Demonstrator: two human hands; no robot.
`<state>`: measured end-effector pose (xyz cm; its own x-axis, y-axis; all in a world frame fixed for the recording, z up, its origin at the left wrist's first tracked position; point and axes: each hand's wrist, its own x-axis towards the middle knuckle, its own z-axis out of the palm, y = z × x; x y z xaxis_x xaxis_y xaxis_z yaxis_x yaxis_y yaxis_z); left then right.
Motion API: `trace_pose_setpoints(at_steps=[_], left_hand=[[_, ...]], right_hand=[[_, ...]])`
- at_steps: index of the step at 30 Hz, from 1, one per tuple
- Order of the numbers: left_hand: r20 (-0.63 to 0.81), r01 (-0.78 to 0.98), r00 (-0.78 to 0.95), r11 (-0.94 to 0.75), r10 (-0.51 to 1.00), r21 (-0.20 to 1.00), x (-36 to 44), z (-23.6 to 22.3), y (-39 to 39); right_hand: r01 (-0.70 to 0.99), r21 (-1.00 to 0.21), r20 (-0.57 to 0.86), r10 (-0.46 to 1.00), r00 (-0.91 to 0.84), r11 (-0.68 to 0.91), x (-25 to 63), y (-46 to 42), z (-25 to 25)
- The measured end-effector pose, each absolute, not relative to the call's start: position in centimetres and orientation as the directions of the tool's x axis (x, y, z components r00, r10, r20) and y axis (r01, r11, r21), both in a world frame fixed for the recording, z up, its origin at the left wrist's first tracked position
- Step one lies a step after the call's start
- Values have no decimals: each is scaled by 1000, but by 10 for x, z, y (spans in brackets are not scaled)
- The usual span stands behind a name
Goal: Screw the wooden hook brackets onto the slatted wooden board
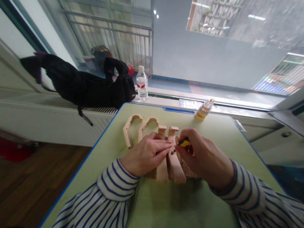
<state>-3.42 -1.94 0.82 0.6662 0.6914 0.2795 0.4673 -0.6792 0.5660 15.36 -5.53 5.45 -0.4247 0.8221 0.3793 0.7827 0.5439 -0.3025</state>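
Note:
My left hand (148,153) lies flat with its fingers stretched across two wooden pieces, pressing on them from above. The left wooden piece (162,172) and the right wooden piece (177,169) lie side by side, each with a hooked far end. Small dark holes or screw heads show in the right piece near my fingertips. My right hand (201,155) is closed round a screwdriver (184,143) with a yellow-and-black handle. Its tip is hidden by my fingers, beside the right piece. Under both pieces is a brown, ridged wooden base (190,171), mostly covered.
Two curved wooden pieces, a left one (127,131) and a right one (142,126), lie on the green blue-edged table (106,196). An amber bottle (204,109) stands at the back edge. On the sill beyond are a water bottle (142,85) and a black bag (95,88).

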Motion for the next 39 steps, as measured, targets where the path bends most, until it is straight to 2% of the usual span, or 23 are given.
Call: trace_pose_setpoints(at_steps=[9, 29, 39], left_hand=[[233, 464, 712, -693, 662, 552, -37, 6, -14], [212, 434, 741, -696, 637, 572, -36, 11, -15], [216, 450, 735, -700, 643, 554, -36, 21, -18]], right_hand=[[744, -290, 458, 769, -445, 603, 156, -52, 45], [743, -277, 489, 755, -436, 609, 157, -49, 42], [758, -318, 421, 801, -426, 570, 156, -46, 47]])
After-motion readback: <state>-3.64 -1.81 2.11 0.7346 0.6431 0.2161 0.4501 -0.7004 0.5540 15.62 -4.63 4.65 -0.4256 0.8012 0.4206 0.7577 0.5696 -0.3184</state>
